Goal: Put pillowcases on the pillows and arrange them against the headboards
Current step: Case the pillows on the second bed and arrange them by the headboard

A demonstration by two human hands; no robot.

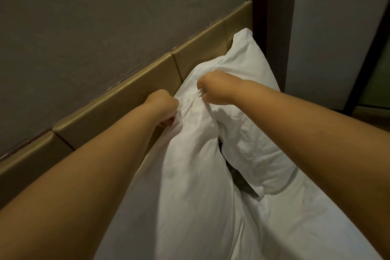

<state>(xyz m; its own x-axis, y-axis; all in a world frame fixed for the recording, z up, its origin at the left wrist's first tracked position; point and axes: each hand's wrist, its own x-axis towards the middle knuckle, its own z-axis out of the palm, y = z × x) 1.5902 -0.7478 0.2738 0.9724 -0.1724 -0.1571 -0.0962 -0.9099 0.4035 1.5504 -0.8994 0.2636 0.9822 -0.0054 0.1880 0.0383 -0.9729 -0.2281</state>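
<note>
Cloth of a white pillowcase (190, 175), creased and already filled, is bunched at its upper edge in both fists. The left hand (163, 104) is curled tight round the corner nearest the tan padded headboard (126, 95), and the right hand (215, 87) pinches a fold of the same hem just beside it, knuckles up. Below the hands the case hangs and spreads onto the white sheet (316, 217). Left of the left hand runs the headboard's top edge, close by, though contact cannot be told; the grey wall (105, 17) rises behind it, so room is tight on that side. Beyond and under the right hand a second pillow (253, 112) leans its far corner against the headboard, beside a dark post (272, 17). Right of the right forearm the sheet lies open.
</note>
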